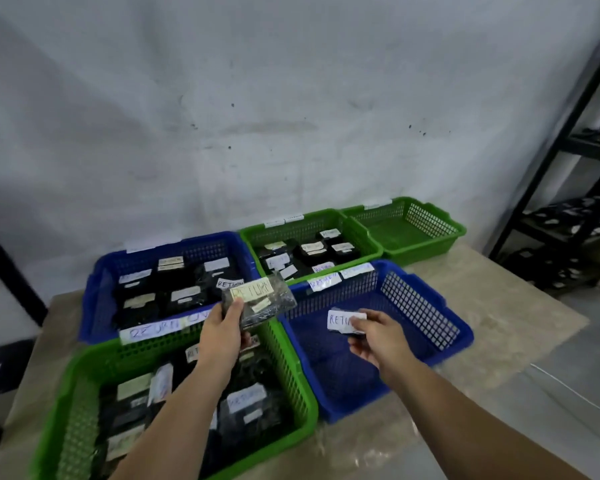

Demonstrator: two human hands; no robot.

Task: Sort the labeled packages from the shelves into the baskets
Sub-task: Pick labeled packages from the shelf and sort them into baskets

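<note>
My left hand (222, 336) holds a dark plastic-wrapped package (260, 301) with a "RETURN" label, raised between the far blue basket (97, 289) and the near green basket (295, 372). Over the near blue basket (426, 327), whose floor is bare, my right hand (378, 337) grips a small dark package (345, 323) with a white "RETURN" label. Several labeled dark packages fill the far blue basket, the near green basket and the middle green basket (364, 233).
A green basket (447, 230) with nothing in it stands at the back right of the low table (520, 306). A black metal shelf rack (568, 133) with more dark packages stands at the right. A white cable (575, 393) lies on the floor.
</note>
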